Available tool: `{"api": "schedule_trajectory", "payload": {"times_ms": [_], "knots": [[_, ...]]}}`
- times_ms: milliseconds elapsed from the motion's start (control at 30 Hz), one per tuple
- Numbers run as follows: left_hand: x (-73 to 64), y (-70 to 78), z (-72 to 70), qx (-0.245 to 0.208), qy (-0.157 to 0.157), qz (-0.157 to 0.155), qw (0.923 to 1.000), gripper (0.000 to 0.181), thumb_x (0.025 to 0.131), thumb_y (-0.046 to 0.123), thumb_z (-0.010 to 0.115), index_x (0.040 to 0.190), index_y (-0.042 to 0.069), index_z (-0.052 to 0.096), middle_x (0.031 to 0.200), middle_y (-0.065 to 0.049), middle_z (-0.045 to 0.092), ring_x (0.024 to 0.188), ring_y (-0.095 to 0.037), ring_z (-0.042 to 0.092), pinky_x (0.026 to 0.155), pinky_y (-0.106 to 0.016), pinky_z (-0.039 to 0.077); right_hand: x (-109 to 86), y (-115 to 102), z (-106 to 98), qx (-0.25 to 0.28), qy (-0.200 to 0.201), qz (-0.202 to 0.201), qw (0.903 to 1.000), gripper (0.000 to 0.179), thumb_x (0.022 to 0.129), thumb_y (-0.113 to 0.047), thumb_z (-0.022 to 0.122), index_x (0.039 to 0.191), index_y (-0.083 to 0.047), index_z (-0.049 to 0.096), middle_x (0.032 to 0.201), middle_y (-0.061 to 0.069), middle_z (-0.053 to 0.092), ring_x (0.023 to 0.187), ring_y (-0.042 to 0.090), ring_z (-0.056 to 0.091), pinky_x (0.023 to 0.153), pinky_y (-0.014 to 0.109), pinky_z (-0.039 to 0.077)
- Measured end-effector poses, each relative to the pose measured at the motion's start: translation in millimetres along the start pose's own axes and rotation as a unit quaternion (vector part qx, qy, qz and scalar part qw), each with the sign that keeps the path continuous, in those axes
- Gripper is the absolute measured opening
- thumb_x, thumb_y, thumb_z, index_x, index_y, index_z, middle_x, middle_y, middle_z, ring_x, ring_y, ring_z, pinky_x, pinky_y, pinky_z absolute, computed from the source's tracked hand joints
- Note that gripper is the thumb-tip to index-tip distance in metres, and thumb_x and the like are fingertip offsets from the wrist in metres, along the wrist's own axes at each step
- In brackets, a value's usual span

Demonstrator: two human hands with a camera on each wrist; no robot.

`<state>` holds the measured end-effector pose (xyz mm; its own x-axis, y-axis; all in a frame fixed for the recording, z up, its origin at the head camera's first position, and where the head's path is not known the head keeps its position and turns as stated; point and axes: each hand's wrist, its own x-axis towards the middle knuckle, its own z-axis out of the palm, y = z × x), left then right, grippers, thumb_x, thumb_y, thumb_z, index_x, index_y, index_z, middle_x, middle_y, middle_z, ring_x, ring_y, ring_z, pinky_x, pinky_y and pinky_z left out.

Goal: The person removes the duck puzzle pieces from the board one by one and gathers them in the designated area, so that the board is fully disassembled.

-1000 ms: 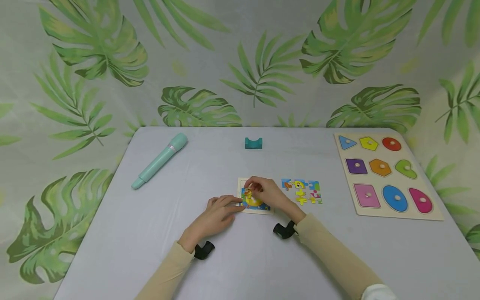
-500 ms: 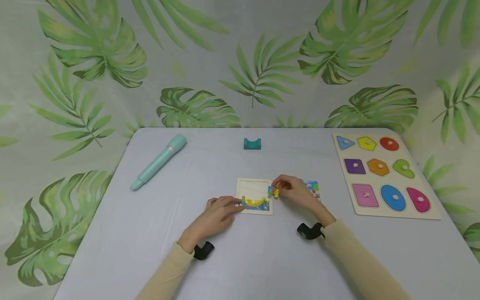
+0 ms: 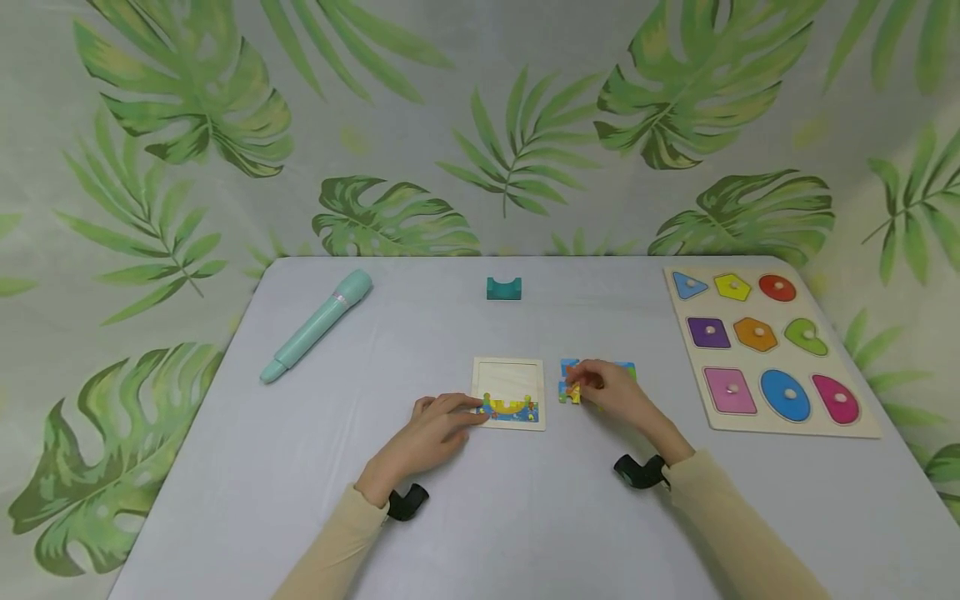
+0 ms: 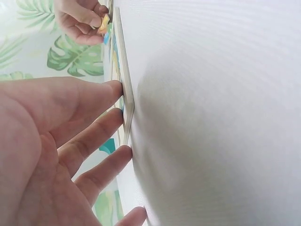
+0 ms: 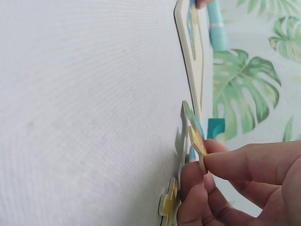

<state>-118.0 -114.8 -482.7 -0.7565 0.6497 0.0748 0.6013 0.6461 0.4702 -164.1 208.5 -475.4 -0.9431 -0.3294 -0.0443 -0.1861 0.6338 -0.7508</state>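
Note:
My left hand (image 3: 427, 433) lies at the left side of a small wooden puzzle tray (image 3: 510, 371). Its thumb and fingertips rest on the tray's edge, as the left wrist view also shows. Inside the tray, a strip of blue and yellow jigsaw pieces (image 3: 508, 410) fills the lower part; above it bare wood shows. To the right, my right hand (image 3: 615, 392) pinches a jigsaw piece (image 5: 197, 141) in orange, yellow and blue between thumb and fingers, tilted close over the table. Loose pieces (image 3: 627, 367) lie beneath and behind this hand, partly hidden by it.
A wooden board with colourful knobbed shapes (image 3: 772, 400) lies at the right. Near the back edge stands a teal notched block (image 3: 503, 289). A mint-green microphone-shaped stick (image 3: 317, 327) lies at the back left. Leaf-patterned cloth (image 3: 517, 150) hangs behind the table.
My right hand has drawn back from the tray to the loose pieces on the right, with the jigsaw piece in its fingers. The tray's upper part came into view. My left hand stays put.

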Motion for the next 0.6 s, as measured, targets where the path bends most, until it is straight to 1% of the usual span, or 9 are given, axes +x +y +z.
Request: {"api": "schedule_trajectory", "payload": {"times_ms": [167,300,367,467,533,600], "knots": [[0.2,0.1,0.4,0.001,0.002,0.002,1.0000,0.034,0.092,0.007,0.061,0.126,0.012,0.065,0.135,-0.004,0.051,0.127,-0.022,0.042,0.094,-0.053,0.027,-1.4,-1.7,2.1,-0.035,0.020,-0.014,0.9991,0.014,0.086,0.007,0.061,0.095,0.001,0.068,0.089,0.009,0.062,0.080,0.022,0.052,0.072,0.036,0.046],[0.1,0.1,0.1,0.003,0.002,0.002,1.0000,0.034,0.093,0.008,0.061,0.125,0.012,0.065,0.135,-0.004,0.051,0.127,-0.021,0.042,0.094,-0.053,0.028,-1.6,-4.8,2.5,-0.064,0.034,-0.026,0.9970,0.014,0.085,0.008,0.062,0.094,0.000,0.069,0.087,0.009,0.060,0.079,0.022,0.052,0.070,0.036,0.046],[0.2,0.1,-0.2,0.003,0.001,0.002,1.0000,0.033,0.093,0.008,0.061,0.125,0.013,0.065,0.135,-0.004,0.051,0.127,-0.021,0.042,0.094,-0.052,0.028,-1.5,-5.9,3.5,-0.065,0.042,-0.029,0.9966,0.015,0.084,0.008,0.062,0.094,0.000,0.069,0.088,0.008,0.060,0.079,0.021,0.053,0.070,0.035,0.046],[1.5,1.2,-1.1,-0.001,-0.003,0.000,1.0000,0.032,0.093,0.009,0.060,0.125,0.013,0.065,0.134,-0.005,0.051,0.127,-0.022,0.042,0.095,-0.053,0.029,-0.4,-8.6,6.9,-0.053,0.044,-0.046,0.9965,0.016,0.084,0.010,0.061,0.095,0.001,0.069,0.088,0.008,0.061,0.079,0.021,0.054,0.070,0.034,0.047],[3.2,2.2,-1.5,-0.004,-0.005,-0.003,1.0000,0.030,0.094,0.010,0.060,0.123,0.012,0.066,0.133,-0.005,0.051,0.126,-0.023,0.041,0.095,-0.053,0.029,1.1,-12.1,11.3,-0.042,0.037,-0.059,0.9967,0.019,0.083,0.011,0.059,0.096,0.001,0.068,0.090,0.008,0.062,0.079,0.020,0.055,0.071,0.034,0.048],[5.7,3.6,-1.7,-0.006,-0.005,-0.004,1.0000,0.029,0.094,0.010,0.060,0.122,0.012,0.067,0.131,-0.005,0.051,0.125,-0.024,0.041,0.095,-0.053,0.029,3.1,-16.3,17.4,-0.033,0.021,-0.075,0.9964,0.021,0.082,0.011,0.058,0.097,0.001,0.068,0.093,0.008,0.064,0.079,0.019,0.055,0.071,0.032,0.048]]}}
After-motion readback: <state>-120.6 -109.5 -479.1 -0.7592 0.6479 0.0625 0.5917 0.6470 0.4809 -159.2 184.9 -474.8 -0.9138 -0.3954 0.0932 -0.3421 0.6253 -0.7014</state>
